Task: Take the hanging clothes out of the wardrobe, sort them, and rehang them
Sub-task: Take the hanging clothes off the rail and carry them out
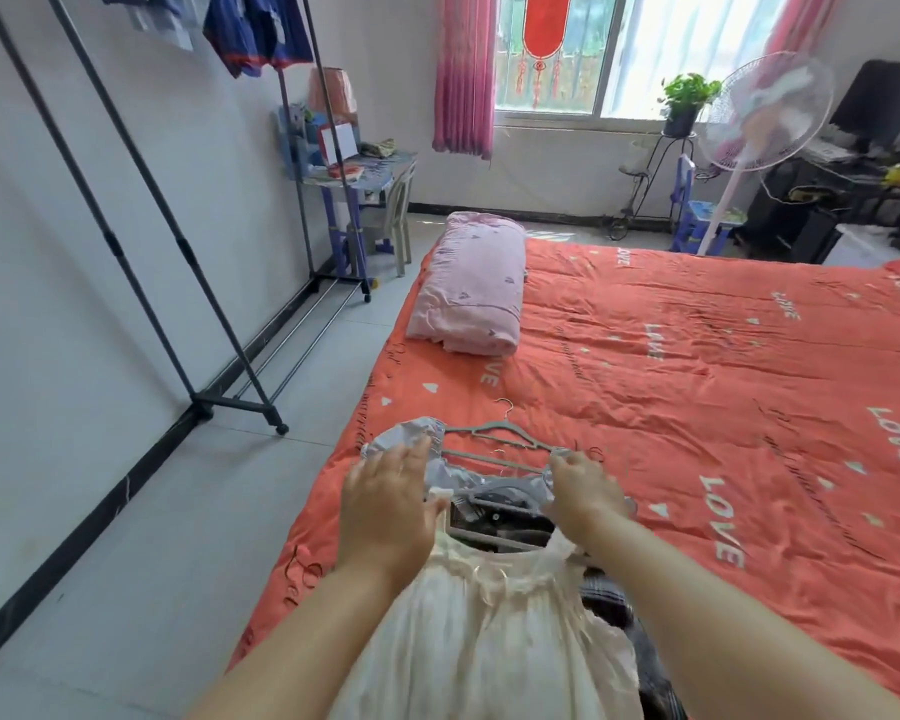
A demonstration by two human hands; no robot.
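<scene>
Right now the bed (697, 407) spreads beneath my hands and far off to their right, its orange cover carrying the whole pile; the clothes rack (178, 241) stands well away to the left of my left hand, against the wall, with a blue garment (255, 33) hanging at its top; a folded pink quilt (468, 288) lies on the bed well beyond my fingertips.

Nearer, a cream dress (489, 641) lies under my wrists, on top of darker clothes; just ahead of it is a grey top (411, 439) on a grey hanger (494, 433), hook pointing away from me; my left hand (385, 511) lies flat, fingers straight, on the top's left shoulder, gripping nothing; my right hand (585, 491) has its fingers curled round the right shoulder where the hanger arm ends.

I judge this to be the sorting step: I am squaring the top on its hanger. Next, both shoulders want seating evenly; then a lift by the hook, without dragging the dress along, and a carry over to the rack.
</scene>
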